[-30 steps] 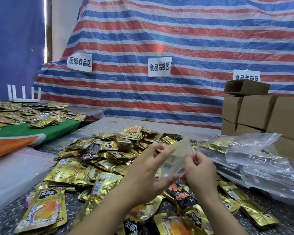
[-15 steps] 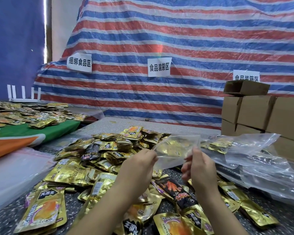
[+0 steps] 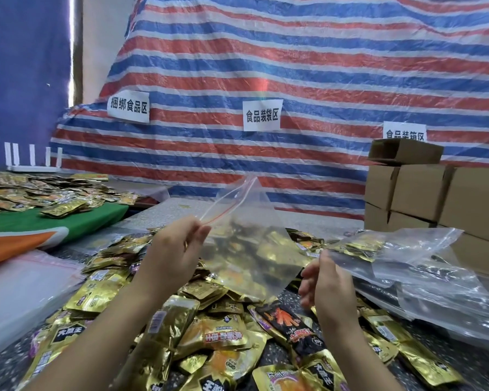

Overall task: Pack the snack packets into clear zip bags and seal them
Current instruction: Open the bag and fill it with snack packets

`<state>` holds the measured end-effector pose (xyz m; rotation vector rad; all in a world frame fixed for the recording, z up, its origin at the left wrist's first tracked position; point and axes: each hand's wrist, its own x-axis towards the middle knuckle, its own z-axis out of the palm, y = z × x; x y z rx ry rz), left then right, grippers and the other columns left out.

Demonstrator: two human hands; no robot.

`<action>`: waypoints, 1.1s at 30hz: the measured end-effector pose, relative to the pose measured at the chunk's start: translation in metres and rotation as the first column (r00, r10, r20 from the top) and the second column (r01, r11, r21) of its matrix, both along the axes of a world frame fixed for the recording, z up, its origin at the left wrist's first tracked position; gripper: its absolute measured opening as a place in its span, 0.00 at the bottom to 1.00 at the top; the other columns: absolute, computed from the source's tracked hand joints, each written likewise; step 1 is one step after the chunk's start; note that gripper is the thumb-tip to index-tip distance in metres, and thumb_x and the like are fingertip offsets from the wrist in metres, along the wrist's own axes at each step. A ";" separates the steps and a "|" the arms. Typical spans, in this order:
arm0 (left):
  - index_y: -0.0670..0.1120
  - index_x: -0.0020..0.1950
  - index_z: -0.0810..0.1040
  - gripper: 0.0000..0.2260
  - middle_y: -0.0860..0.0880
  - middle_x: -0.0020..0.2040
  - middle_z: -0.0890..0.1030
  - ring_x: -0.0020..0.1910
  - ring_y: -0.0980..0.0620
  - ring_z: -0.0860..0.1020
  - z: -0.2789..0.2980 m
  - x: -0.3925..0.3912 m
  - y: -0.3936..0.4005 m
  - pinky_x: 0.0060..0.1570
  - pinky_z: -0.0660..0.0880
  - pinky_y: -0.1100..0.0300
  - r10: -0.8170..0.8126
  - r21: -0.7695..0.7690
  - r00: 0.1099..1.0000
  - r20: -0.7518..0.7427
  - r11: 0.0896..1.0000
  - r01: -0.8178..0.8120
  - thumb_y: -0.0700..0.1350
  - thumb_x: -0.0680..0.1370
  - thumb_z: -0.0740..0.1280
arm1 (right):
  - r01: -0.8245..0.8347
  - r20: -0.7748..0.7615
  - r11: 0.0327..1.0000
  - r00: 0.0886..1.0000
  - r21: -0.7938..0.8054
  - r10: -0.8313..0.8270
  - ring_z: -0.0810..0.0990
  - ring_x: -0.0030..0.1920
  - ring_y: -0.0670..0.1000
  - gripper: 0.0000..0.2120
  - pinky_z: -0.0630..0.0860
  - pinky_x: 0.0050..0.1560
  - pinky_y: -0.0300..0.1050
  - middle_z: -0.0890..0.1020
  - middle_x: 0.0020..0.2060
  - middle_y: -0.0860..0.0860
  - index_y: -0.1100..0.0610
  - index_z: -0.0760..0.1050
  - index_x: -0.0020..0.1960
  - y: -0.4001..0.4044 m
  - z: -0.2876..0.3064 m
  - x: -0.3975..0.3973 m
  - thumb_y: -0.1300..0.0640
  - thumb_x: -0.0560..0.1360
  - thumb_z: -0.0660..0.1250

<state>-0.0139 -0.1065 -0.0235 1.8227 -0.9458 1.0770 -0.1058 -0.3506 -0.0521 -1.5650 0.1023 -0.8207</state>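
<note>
Backdrop: striped red, white and blue tarp (image 3: 308, 69) hangs behind a speckled grey table (image 3: 463, 359); three white paper signs with Chinese characters are stuck to the tarp.
Zip bag: clear zip bag (image 3: 254, 249) with a red seal line, held up in the air above the heap of packets, tilted so that its sealed edge runs from the left hand up to a raised corner; it looks empty.
Left hand: left hand (image 3: 172, 258) pinches the red-lined end of the zip bag between thumb and fingertips, the other fingers curled.
Right hand: right hand (image 3: 326, 289) is at the zip bag's lower right corner, fingers curled; the corner seems nipped between thumb and forefinger.
Snack packets: gold foil snack packets (image 3: 209, 342) lie loose in a heap directly under the zip bag, with one black and orange packet (image 3: 291, 323) among them, below the bag's bottom edge.
Plastic bags: pile of crumpled clear plastic bags (image 3: 424, 266) right of the zip bag, some with gold packets inside.
Cartons: brown cardboard boxes (image 3: 435, 193) stacked beyond the plastic pile, right of the zip bag.
Second heap: more gold packets (image 3: 40, 193) on a green and orange cloth (image 3: 48, 230), far left of the zip bag.
Router: white router (image 3: 33, 160) with upright antennas behind that heap.
</note>
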 end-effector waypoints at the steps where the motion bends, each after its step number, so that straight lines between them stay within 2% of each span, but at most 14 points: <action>1: 0.45 0.38 0.73 0.19 0.53 0.29 0.70 0.29 0.53 0.70 -0.002 0.002 0.004 0.27 0.64 0.65 -0.005 -0.011 1.000 0.014 1.000 0.006 0.56 0.82 0.56 | 0.000 -0.001 1.000 1.000 0.002 0.000 0.72 0.24 0.50 0.27 0.70 0.24 0.43 0.75 0.25 0.53 0.63 0.74 0.40 0.000 0.000 0.000 0.43 0.84 0.54; 3: 0.46 0.36 0.70 0.22 0.52 0.29 0.69 0.29 0.52 0.69 -0.006 0.003 0.010 0.27 0.64 0.64 -0.010 -0.036 1.000 0.028 0.999 0.011 0.59 0.82 0.54 | 0.007 -0.007 1.000 1.000 0.016 -0.007 0.71 0.24 0.50 0.25 0.70 0.25 0.42 0.75 0.26 0.53 0.63 0.74 0.41 0.000 0.000 -0.002 0.45 0.84 0.54; 7: 0.47 0.34 0.67 0.23 0.56 0.29 0.65 0.28 0.56 0.67 -0.008 0.000 0.019 0.29 0.61 0.71 0.000 -0.109 0.996 0.094 0.994 0.010 0.57 0.84 0.53 | 0.031 -0.037 0.998 0.999 0.047 -0.030 0.70 0.28 0.49 0.20 0.68 0.31 0.46 0.74 0.25 0.50 0.61 0.73 0.42 -0.003 0.018 0.003 0.49 0.84 0.56; 11: 0.52 0.34 0.64 0.19 0.60 0.28 0.62 0.26 0.60 0.64 -0.010 -0.002 0.018 0.28 0.59 0.71 0.022 -0.116 0.993 0.115 0.993 -0.009 0.55 0.84 0.53 | 0.088 -0.056 0.984 0.994 -0.157 -0.098 0.71 0.34 0.53 0.16 0.67 0.35 0.49 0.74 0.29 0.51 0.58 0.72 0.38 0.000 0.063 0.039 0.54 0.82 0.57; 14: 0.53 0.34 0.64 0.17 0.60 0.28 0.63 0.26 0.60 0.64 -0.018 0.000 0.015 0.25 0.61 0.65 0.050 -0.097 0.992 0.112 0.994 -0.039 0.53 0.84 0.54 | 0.057 -0.152 0.952 0.982 -0.301 -0.107 0.74 0.38 0.55 0.14 0.69 0.40 0.52 0.77 0.35 0.55 0.58 0.73 0.40 0.011 0.094 0.086 0.53 0.80 0.57; 17: 0.54 0.36 0.65 0.16 0.60 0.29 0.63 0.26 0.60 0.65 -0.023 0.003 0.014 0.23 0.64 0.59 0.070 -0.089 0.992 0.108 0.994 -0.060 0.52 0.83 0.55 | -0.029 -0.302 0.919 0.948 -0.394 -0.099 0.80 0.44 0.55 0.17 0.77 0.50 0.55 0.82 0.42 0.55 0.62 0.77 0.47 0.025 0.113 0.127 0.50 0.81 0.57; 19: 0.57 0.36 0.63 0.15 0.60 0.28 0.63 0.26 0.60 0.65 -0.022 0.003 0.016 0.24 0.64 0.63 0.063 -0.102 0.992 0.106 0.993 -0.052 0.52 0.83 0.55 | -0.102 -0.375 0.872 0.922 -0.479 -0.098 0.80 0.45 0.54 0.17 0.78 0.54 0.56 0.82 0.43 0.54 0.62 0.78 0.51 0.035 0.116 0.146 0.50 0.81 0.58; 21: 0.57 0.36 0.63 0.15 0.61 0.28 0.63 0.26 0.60 0.65 -0.023 0.003 0.018 0.25 0.61 0.69 0.065 -0.110 0.993 0.098 0.992 -0.054 0.52 0.84 0.55 | -0.151 -0.405 0.827 0.909 -0.542 -0.100 0.79 0.45 0.54 0.15 0.79 0.51 0.55 0.81 0.44 0.56 0.64 0.79 0.53 0.045 0.116 0.162 0.53 0.80 0.60; 25: 0.51 0.34 0.65 0.17 0.58 0.28 0.63 0.25 0.59 0.64 -0.026 0.005 0.017 0.24 0.62 0.63 0.103 -0.107 0.992 0.067 0.990 -0.096 0.51 0.83 0.55 | -0.240 -0.481 0.754 0.869 -0.612 -0.114 0.78 0.46 0.55 0.10 0.77 0.48 0.51 0.79 0.49 0.58 0.63 0.77 0.59 0.056 0.112 0.190 0.60 0.81 0.63; 27: 0.51 0.34 0.64 0.17 0.58 0.28 0.63 0.25 0.58 0.63 -0.027 0.003 0.016 0.25 0.61 0.62 0.122 -0.098 0.991 0.045 0.988 -0.117 0.51 0.83 0.55 | -0.314 -0.558 0.702 0.817 -0.640 -0.144 0.77 0.49 0.54 0.13 0.75 0.46 0.45 0.79 0.54 0.56 0.61 0.75 0.65 0.063 0.107 0.205 0.61 0.81 0.63; 28: 0.52 0.34 0.63 0.17 0.58 0.28 0.62 0.25 0.58 0.63 -0.027 0.003 0.016 0.25 0.60 0.64 0.137 -0.093 0.990 0.034 0.987 -0.133 0.51 0.83 0.56 | -0.343 -0.585 0.685 0.798 -0.642 -0.148 0.78 0.52 0.55 0.15 0.76 0.47 0.45 0.79 0.57 0.57 0.61 0.74 0.67 0.065 0.104 0.214 0.62 0.81 0.62; 30: 0.55 0.35 0.61 0.16 0.59 0.28 0.60 0.26 0.60 0.62 -0.028 0.002 0.015 0.27 0.58 0.68 0.164 -0.074 0.986 0.025 0.984 -0.162 0.50 0.83 0.56 | -0.384 -0.623 0.685 0.771 -0.619 -0.131 0.79 0.56 0.58 0.15 0.77 0.54 0.49 0.79 0.59 0.59 0.64 0.74 0.67 0.071 0.096 0.228 0.63 0.82 0.60; 32: 0.57 0.36 0.59 0.15 0.61 0.28 0.59 0.26 0.63 0.62 -0.029 0.002 0.014 0.28 0.57 0.70 0.176 -0.057 0.984 0.023 0.983 -0.175 0.49 0.82 0.57 | -0.412 -0.638 0.681 0.763 -0.605 -0.104 0.80 0.54 0.59 0.13 0.78 0.57 0.51 0.81 0.56 0.60 0.66 0.76 0.63 0.076 0.087 0.240 0.61 0.82 0.62; 33: 0.58 0.36 0.59 0.15 0.61 0.28 0.59 0.26 0.63 0.62 -0.029 0.002 0.014 0.28 0.58 0.70 0.184 -0.050 0.983 0.019 0.982 -0.183 0.49 0.82 0.57 | -0.433 -0.642 0.664 0.761 -0.609 -0.092 0.81 0.51 0.57 0.12 0.79 0.56 0.47 0.81 0.53 0.58 0.65 0.77 0.61 0.079 0.082 0.246 0.59 0.82 0.63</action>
